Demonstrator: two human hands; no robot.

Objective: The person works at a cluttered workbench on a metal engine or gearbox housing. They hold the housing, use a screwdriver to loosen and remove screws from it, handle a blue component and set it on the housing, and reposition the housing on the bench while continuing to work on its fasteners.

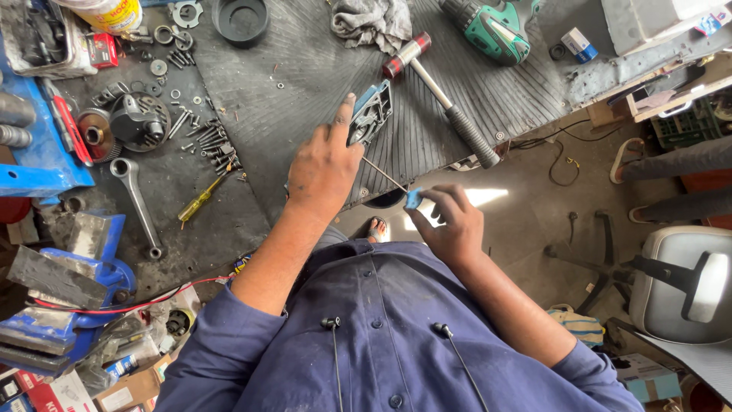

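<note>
On the ribbed dark bench (305,69), head view: left hand (324,169) lies palm down, fingers pressed against a blue-and-grey machine housing (372,113) at the bench's near edge, steadying it rather than wrapping it. Right hand (450,223) is off the bench edge, above the floor, closed around the blue handle of a thin screwdriver (385,177) whose shaft runs up and left toward the housing; whether the tip touches cannot be told. Just beyond the housing: a hammer (442,95) with red-banded head and black grip, lying diagonally. Farther back: grey rag (372,23), green cordless drill (492,29), black round cap (241,18). Left portion of bench: scattered screws and washers (206,137), a grey round motor part (139,120), a steel lever arm (137,202), a yellow-handled screwdriver (200,201), a blue vise (69,290) at the near corner. Right of the person: an office chair (682,282) on the floor.
</note>
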